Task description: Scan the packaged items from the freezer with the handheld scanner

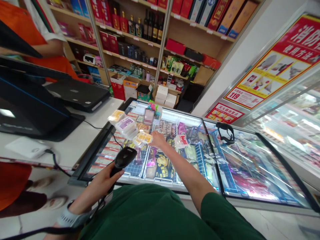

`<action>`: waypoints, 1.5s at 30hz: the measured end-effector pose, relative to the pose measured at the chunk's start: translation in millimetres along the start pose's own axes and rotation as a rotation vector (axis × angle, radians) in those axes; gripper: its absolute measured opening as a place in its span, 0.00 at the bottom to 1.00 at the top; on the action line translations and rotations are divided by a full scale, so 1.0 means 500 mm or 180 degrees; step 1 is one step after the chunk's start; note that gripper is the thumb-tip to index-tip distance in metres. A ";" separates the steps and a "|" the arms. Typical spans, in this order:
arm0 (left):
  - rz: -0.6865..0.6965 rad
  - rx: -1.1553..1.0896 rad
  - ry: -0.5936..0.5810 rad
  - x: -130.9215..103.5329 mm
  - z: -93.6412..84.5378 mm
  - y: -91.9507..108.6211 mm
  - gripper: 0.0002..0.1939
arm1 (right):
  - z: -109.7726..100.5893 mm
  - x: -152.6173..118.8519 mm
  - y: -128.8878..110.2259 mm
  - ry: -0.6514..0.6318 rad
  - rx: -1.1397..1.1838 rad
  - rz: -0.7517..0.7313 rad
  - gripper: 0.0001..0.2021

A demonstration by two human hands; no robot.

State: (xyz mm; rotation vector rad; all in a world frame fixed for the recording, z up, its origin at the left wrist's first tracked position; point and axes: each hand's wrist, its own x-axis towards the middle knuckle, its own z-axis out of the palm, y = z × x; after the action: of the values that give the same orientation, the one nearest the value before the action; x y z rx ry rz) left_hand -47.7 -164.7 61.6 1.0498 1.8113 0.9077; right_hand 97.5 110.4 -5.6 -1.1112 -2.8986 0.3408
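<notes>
My left hand (108, 177) is wrapped round the handle of a black barcode scanner (126, 156), whose head points towards the stacked packs. My right hand (157, 139) reaches forward and grips the right edge of a clear plastic food box with a yellow label (143, 137). Just behind that box sits a stack of clear boxes with a purple label (125, 125). Another clear box with a yellow-orange label (116, 116) stands farther left. To the right of my right hand, a clear box with a red label (181, 141) rests on the glass.
A glass-topped freezer (160, 181) holds packaged food in wire baskets. Black checkout equipment (77, 95) stands on the white counter (100, 115) to the left. A black strap-like object (225, 133) lies on the right glass. A co-worker in orange (37, 33) stands behind the counter.
</notes>
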 end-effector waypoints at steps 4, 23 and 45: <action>0.0088 -0.0016 -0.0147 0.008 0.006 0.018 0.27 | 0.025 -0.061 0.002 0.0191 0.0194 0.0353 0.29; 0.0537 0.0386 -0.0809 0.058 0.074 0.102 0.25 | 0.003 -0.288 0.036 0.1950 -0.0039 0.1092 0.27; 0.0743 0.0417 -0.1007 0.054 0.114 0.158 0.29 | -0.014 -0.304 0.043 0.2061 0.0015 0.1134 0.28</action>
State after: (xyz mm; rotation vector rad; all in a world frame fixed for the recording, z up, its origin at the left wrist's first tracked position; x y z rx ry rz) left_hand 19.5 -99.6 99.9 1.4247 1.5211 0.7151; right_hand 225.8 26.3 5.7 -1.4125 -2.1412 -0.0188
